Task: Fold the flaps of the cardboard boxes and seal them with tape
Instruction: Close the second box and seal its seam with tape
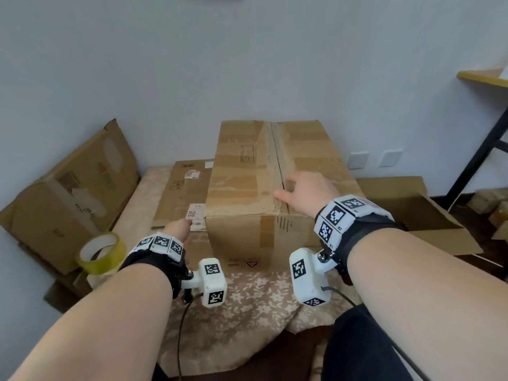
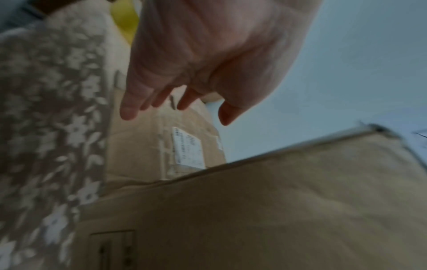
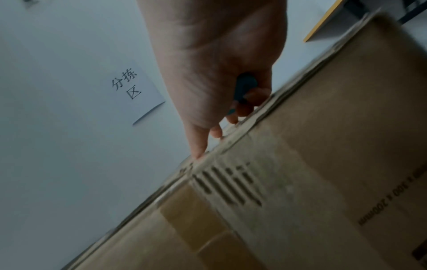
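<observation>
resting on closed box (image 1: 247, 171) — right hand (image 1: 305, 192)

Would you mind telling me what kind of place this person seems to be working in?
Probably a small packing or sorting room. Several cardboard boxes stand and lean around a cloth-covered table, a roll of tape waits nearby, and a paper sign with Chinese characters hangs on the plain wall.

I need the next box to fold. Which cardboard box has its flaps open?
The low box at the right, beside the tall closed box; its flaps splay outward.
</observation>
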A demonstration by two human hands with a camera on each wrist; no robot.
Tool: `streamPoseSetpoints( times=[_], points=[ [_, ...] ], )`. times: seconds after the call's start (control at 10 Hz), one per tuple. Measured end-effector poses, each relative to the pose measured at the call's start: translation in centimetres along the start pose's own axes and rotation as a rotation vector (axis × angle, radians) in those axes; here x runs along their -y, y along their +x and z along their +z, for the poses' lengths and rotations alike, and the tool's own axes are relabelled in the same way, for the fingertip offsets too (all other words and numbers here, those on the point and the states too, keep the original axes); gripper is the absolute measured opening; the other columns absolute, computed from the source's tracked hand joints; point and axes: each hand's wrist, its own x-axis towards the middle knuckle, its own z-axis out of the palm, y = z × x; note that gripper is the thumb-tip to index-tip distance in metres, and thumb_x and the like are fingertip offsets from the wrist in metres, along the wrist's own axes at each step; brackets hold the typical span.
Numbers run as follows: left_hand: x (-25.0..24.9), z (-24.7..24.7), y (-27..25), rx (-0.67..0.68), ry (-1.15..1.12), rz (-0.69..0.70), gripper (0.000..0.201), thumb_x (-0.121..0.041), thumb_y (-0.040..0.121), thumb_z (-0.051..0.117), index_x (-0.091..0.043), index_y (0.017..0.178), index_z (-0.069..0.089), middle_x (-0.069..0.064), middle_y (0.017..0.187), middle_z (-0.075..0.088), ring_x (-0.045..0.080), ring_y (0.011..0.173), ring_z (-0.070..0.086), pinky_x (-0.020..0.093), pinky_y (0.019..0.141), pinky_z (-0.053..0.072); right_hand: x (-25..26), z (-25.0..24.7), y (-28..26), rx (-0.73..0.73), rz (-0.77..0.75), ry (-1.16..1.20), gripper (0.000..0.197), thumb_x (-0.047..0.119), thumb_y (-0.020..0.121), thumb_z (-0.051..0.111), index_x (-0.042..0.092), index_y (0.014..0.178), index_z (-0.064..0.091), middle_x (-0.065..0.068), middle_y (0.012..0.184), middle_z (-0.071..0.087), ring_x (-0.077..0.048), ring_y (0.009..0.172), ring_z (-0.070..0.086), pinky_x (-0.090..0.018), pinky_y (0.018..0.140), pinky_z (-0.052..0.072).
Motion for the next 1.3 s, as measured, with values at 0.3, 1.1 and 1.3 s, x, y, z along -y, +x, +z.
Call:
streamPoseSetpoints(
  times=[0.3, 1.1, 1.3],
  points=[
    [1.9, 1.0, -1.4, -0.033, 0.136, -0.061, 0.067, -0.007, 0.09, 0.059, -0.006, 0.148, 0.025, 0.013, 0.151, 0.033, 0.027, 0.136, 0.036, 0.028, 0.105, 0.034, 0.6, 1.5, 0.6, -0.12, -0.037, -0.063, 0.046, 0.056, 0.094, 0.037, 0.025, 0.116, 0.062, 0.005, 0.082, 0.062, -0.012, 0.069, 0.058, -0.044, 0.089, 0.052],
    [2.4, 1.8, -1.9, 0.477, -0.919, -0.164, 0.041, -0.038, 0.098, 0.042, 0.0, 0.111, 0.046, 0.022, 0.108, 0.06, 0.036, 0.103, 0.057, 0.06, 0.099, 0.037, -0.6, -3.0, -1.8, -0.301, -0.15, -0.284, 0.103, 0.095, 0.055, 0.032, 0.03, 0.134, 0.046, 0.0, 0.115, 0.062, -0.024, 0.098, 0.062, -0.031, 0.066, 0.048],
    [-0.7, 2.8, -3.6, 0.539, -0.742, -0.035, 0.043, -0.04, 0.099, 0.037, -0.007, 0.121, 0.054, 0.013, 0.107, 0.065, 0.028, 0.102, 0.056, 0.05, 0.081, 0.047, -2.4, -5.2, -2.4, -0.374, -0.112, -0.289, 0.103, 0.092, 0.054, 0.045, 0.029, 0.136, 0.042, -0.002, 0.109, 0.061, -0.026, 0.096, 0.061, -0.035, 0.07, 0.052]
  ],
)
